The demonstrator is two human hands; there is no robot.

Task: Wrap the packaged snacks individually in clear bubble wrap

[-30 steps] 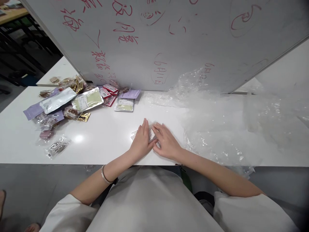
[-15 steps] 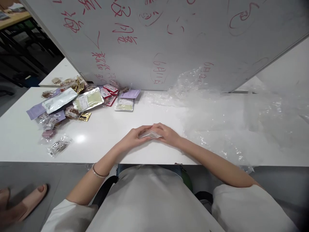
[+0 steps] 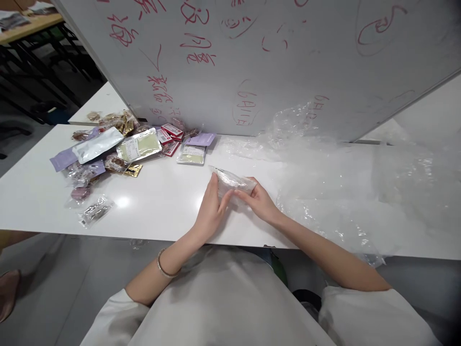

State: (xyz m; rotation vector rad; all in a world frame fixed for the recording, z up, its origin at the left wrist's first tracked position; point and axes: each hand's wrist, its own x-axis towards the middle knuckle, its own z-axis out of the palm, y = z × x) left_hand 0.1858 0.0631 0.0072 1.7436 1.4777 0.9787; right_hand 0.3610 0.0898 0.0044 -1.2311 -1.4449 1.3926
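A small clear plastic packet (image 3: 233, 180) is held between both hands above the white table (image 3: 173, 206). My left hand (image 3: 212, 206) grips its left side, with the thumb near the middle of the lower edge. My right hand (image 3: 260, 199) closes on its right end, thumb along the lower edge. The packet looks whitish and shiny; what is inside cannot be made out. Beyond it lies a silver-green packet with a purple top (image 3: 192, 154).
At the left lies a pile of packets, among them a silver pouch (image 3: 97, 145) and a green pouch (image 3: 139, 145). Clear plastic wrap (image 3: 324, 178) spreads over the right side. A whiteboard (image 3: 216, 72) stands behind. A person's foot (image 3: 9, 293) shows at lower left.
The packet has been tilted up and shows more of its face above my fingers. My left hand has turned more upright. The person at lower left has shifted, and the view has swung slightly.
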